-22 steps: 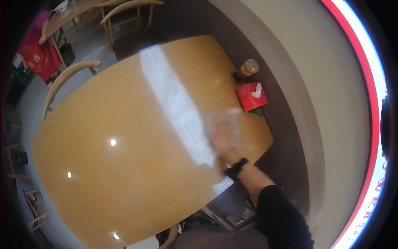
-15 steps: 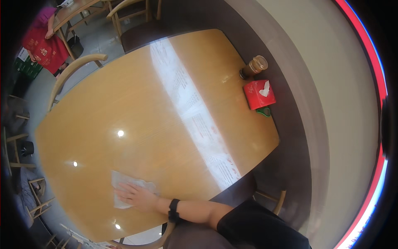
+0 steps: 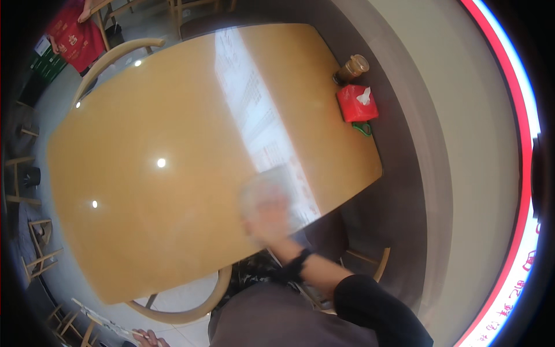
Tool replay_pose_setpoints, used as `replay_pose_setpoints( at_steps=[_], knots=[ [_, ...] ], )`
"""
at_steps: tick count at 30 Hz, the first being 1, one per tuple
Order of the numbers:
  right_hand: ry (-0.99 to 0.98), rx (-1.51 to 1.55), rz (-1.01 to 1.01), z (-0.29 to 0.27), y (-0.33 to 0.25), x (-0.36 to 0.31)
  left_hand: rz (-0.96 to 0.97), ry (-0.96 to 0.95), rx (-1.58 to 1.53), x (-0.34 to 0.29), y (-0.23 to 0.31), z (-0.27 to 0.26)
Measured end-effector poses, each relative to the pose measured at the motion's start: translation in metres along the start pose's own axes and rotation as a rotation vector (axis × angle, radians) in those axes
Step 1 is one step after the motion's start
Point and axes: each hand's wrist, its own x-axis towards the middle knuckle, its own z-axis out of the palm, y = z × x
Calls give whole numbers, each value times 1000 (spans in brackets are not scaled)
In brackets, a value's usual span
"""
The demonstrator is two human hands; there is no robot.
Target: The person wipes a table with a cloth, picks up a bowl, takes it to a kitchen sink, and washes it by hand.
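My right hand (image 3: 270,217), smeared by motion, presses a pale, thin wiping cloth (image 3: 267,180) onto the wooden table (image 3: 173,202) near its front edge. The cloth reaches over the near end of the white reflected strip of light (image 3: 272,147). How the fingers lie on it is too blurred to tell. At the bottom left, my left hand (image 3: 152,339) is partly cut off by the picture's edge. Its fingers are curled at the end of a long, pale, patterned thing (image 3: 104,321) that I cannot make out.
Along the table's right side stand an amber jar (image 3: 351,69), a red tissue box (image 3: 357,104) and a small green object (image 3: 362,128). Wooden chairs (image 3: 179,315) border the table. A person in a red apron (image 3: 75,40) stands at the far left. A pale wall (image 3: 462,144) rises on the right.
My right hand and the cloth have moved right across the table, onto the strip of light. The view has shifted, and my left hand has come into sight at the lower left.
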Motion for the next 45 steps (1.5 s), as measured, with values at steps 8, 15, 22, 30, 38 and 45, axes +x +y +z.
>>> replay_pose_setpoints(
  at_steps=[8,15,22,30,38,45],
  knots=[
    [-386,34,-299,-13,-59,-13,-181,140,-771,2,33,13],
    [-31,-577,624,-62,103,70,-327,514,-700,-55,-14,-43],
    [203,-248,19,27,-93,206,-509,753,-793,-128,-22,-51],
    [-52,101,-1115,70,-348,34,-294,530,-372,-135,-14,-43],
    [-189,535,-1061,38,-225,59,-173,649,-944,-86,-4,-61],
    [220,-286,-89,-40,51,7,-180,523,-1028,-45,-15,-48]
  ],
)
